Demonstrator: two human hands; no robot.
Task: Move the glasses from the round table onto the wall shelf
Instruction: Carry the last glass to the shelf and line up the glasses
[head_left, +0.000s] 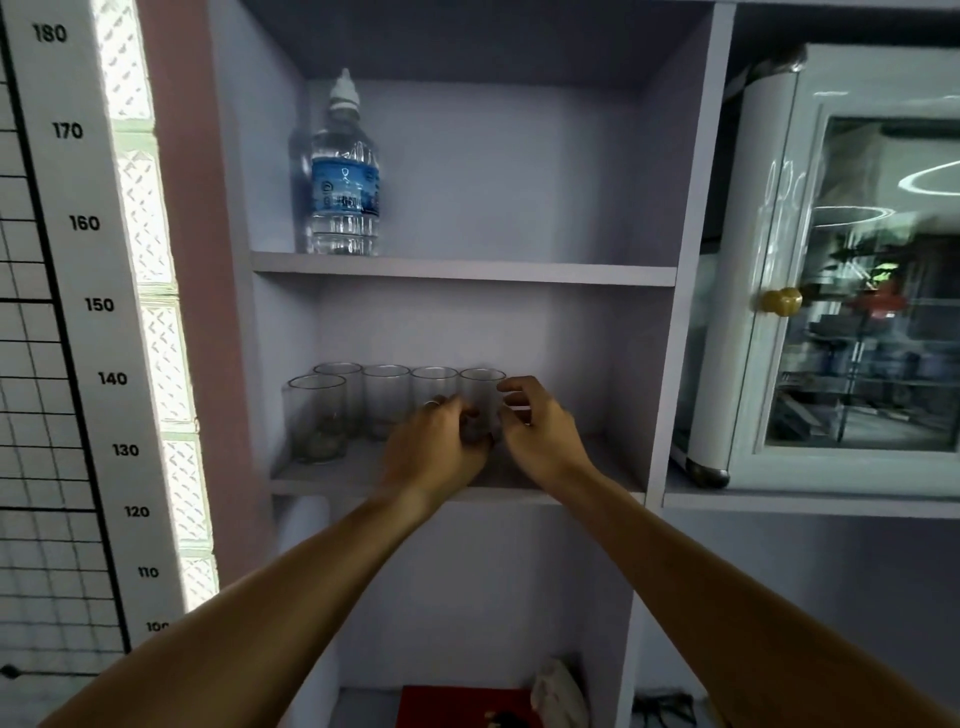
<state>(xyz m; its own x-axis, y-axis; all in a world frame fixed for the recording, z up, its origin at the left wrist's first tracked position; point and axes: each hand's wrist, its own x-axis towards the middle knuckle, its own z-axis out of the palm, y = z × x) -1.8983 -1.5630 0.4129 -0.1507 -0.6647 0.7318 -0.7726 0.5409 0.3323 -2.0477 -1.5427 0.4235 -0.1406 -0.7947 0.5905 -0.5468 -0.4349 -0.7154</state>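
Several clear glasses stand on the middle board of the lilac wall shelf (322, 475). One glass (316, 415) is at the front left, and a row of others (387, 395) runs behind it toward the right. My left hand (441, 441) is curled round the base of the rightmost glass (482, 389), which rests upright on the board. My right hand (535, 421) is just to the right of that glass with its fingers spread and curved, and holds nothing. The left hand is blurred. The round table is out of view.
A water bottle (344, 171) stands at the left of the board above. A white cabinet with a glass door and a gold knob (779, 301) sits to the right. A height chart (98, 306) hangs on the left. A red item (462, 704) lies on the lowest board.
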